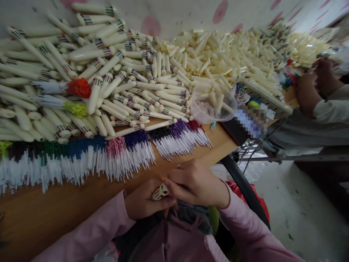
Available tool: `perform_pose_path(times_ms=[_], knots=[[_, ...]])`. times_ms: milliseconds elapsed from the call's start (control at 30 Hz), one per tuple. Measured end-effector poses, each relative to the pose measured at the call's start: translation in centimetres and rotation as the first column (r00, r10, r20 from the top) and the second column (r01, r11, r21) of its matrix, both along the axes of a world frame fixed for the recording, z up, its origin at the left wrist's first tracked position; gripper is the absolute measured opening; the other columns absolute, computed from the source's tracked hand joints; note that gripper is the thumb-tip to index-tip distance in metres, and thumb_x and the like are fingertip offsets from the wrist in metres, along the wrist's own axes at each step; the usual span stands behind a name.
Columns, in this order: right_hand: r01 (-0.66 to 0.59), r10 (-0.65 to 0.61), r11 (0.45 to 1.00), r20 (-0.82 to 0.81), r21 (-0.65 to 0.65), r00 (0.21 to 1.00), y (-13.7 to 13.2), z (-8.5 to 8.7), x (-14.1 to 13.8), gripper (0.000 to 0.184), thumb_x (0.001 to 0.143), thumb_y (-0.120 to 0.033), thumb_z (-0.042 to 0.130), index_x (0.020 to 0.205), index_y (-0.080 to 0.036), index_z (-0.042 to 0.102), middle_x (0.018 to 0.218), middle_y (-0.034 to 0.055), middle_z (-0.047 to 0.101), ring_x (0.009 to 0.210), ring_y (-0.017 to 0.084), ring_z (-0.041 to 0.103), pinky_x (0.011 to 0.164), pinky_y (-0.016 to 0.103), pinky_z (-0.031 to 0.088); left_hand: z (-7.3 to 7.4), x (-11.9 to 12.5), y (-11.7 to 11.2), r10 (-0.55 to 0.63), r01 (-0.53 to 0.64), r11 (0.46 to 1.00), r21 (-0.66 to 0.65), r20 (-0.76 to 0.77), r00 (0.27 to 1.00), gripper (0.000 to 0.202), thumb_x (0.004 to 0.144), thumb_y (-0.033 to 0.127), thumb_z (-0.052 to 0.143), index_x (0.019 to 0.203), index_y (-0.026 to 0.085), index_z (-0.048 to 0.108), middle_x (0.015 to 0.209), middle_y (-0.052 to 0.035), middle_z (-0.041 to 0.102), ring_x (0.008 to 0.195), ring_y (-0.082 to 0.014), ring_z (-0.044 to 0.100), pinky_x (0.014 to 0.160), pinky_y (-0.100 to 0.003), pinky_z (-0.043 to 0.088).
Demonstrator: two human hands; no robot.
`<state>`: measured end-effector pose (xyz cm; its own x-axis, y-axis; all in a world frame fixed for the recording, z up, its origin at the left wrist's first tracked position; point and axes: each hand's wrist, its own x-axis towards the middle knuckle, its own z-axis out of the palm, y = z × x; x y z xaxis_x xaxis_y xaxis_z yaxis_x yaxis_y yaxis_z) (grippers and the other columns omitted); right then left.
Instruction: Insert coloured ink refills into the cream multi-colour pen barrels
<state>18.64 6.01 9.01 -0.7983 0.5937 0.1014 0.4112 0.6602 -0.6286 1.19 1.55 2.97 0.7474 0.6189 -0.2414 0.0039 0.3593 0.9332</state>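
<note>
My left hand (143, 201) is closed around the cream barrel of a multicolour pen (159, 192), its open end and coloured sliders showing. Close against that end, my right hand (195, 182) has its fingers pinched together; whatever they hold is hidden. Both hands are over the table's front edge, in front of my body. Just beyond them, pen refills (117, 160) with white tubes lie side by side, grouped by tip colour: green, blue, pink, black, purple and red among them.
Multicolour pens (109, 91) are heaped behind the refills, with plain cream barrels (218, 54) further right. A clear plastic tub (212, 109) holds small pale parts. Beside it stands a cream slotted basket (267, 98). At the far right, another person's hands (313, 76) work at the table.
</note>
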Motion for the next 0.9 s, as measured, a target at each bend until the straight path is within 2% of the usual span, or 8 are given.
perform_pose_path(times_ms=[133, 233, 400, 500, 600, 767, 900], knots=[[-0.013, 0.012, 1.0, -0.069, -0.003, 0.998, -0.3, -0.39, -0.07, 0.039, 0.097, -0.027, 0.04, 0.059, -0.019, 0.046, 0.05, -0.0044, 0.043, 0.045, 0.009, 0.034, 0.049, 0.027, 0.024, -0.28, 0.05, 0.0, -0.007, 0.005, 1.0, 0.03, 0.039, 0.999, 0.043, 0.084, 0.051, 0.061, 0.063, 0.014, 0.066, 0.054, -0.0011, 0.06, 0.053, -0.0125, 0.056, 0.055, -0.022, 0.045], [-0.06, 0.052, 0.997, -0.131, -0.055, 0.99, -0.31, -0.53, 0.05, 0.038, 0.097, -0.025, 0.041, 0.06, -0.019, 0.045, 0.051, -0.0049, 0.042, 0.046, 0.009, 0.034, 0.048, 0.025, 0.024, -0.42, 0.06, -0.04, -0.022, 0.021, 0.999, 0.039, 0.034, 0.999, 0.05, 0.085, 0.056, 0.058, 0.058, 0.014, 0.063, 0.057, -0.0034, 0.062, 0.056, -0.0143, 0.058, 0.056, -0.024, 0.046], [-0.021, 0.013, 0.997, -0.112, -0.075, 0.994, -0.07, -0.76, 0.28, 0.037, 0.096, -0.023, 0.043, 0.06, -0.019, 0.042, 0.052, -0.0058, 0.038, 0.046, 0.009, 0.031, 0.05, 0.026, 0.024, -0.25, 0.13, -0.03, -0.028, 0.028, 0.999, -0.031, 0.01, 1.0, 0.047, 0.086, 0.057, 0.055, 0.073, 0.014, 0.067, 0.051, 0.0008, 0.057, 0.048, -0.0112, 0.051, 0.053, -0.023, 0.044], [-0.008, -0.001, 0.997, -0.113, -0.077, 0.994, -0.28, -0.82, 0.3, 0.036, 0.096, -0.023, 0.042, 0.06, -0.02, 0.041, 0.052, -0.0063, 0.035, 0.046, 0.009, 0.03, 0.05, 0.027, 0.024, -0.08, 0.16, 0.06, -0.016, 0.016, 0.999, -0.038, 0.021, 1.0, 0.048, 0.086, 0.057, 0.054, 0.07, 0.014, 0.065, 0.05, 0.0021, 0.054, 0.045, -0.0095, 0.046, 0.052, -0.023, 0.043], [-0.014, 0.002, 0.996, -0.13, -0.088, 0.992, -0.57, -0.8, 0.17, 0.036, 0.095, -0.022, 0.041, 0.06, -0.021, 0.037, 0.052, -0.0066, 0.033, 0.046, 0.009, 0.029, 0.05, 0.026, 0.024, -0.03, 0.15, 0.1, -0.04, 0.041, 0.999, -0.032, 0.023, 0.999, 0.049, 0.085, 0.058, 0.056, 0.062, 0.015, 0.061, 0.05, 0.001, 0.054, 0.048, -0.0108, 0.048, 0.053, -0.023, 0.043], [0.011, -0.02, 0.997, -0.113, -0.079, 0.993, -0.6, -0.68, -0.06, 0.035, 0.095, -0.021, 0.041, 0.061, -0.021, 0.034, 0.054, -0.0067, 0.029, 0.047, 0.009, 0.028, 0.051, 0.027, 0.023, -0.38, 0.16, -0.13, -0.049, 0.052, 0.997, -0.064, 0.039, 0.998, 0.046, 0.085, 0.057, 0.056, 0.072, 0.014, 0.064, 0.05, 0.001, 0.056, 0.046, -0.0109, 0.048, 0.051, -0.023, 0.042], [0.036, -0.046, 0.997, -0.137, -0.072, 0.989, -0.58, -0.5, 0.22, 0.035, 0.094, -0.02, 0.042, 0.062, -0.022, 0.03, 0.056, -0.0068, 0.025, 0.048, 0.009, 0.026, 0.051, 0.028, 0.021, -0.6, 0.18, -0.23, -0.031, 0.033, 0.997, -0.063, 0.042, 0.999, 0.049, 0.083, 0.061, 0.056, 0.072, 0.014, 0.065, 0.05, 0.0008, 0.056, 0.047, -0.0115, 0.05, 0.05, -0.022, 0.041]])
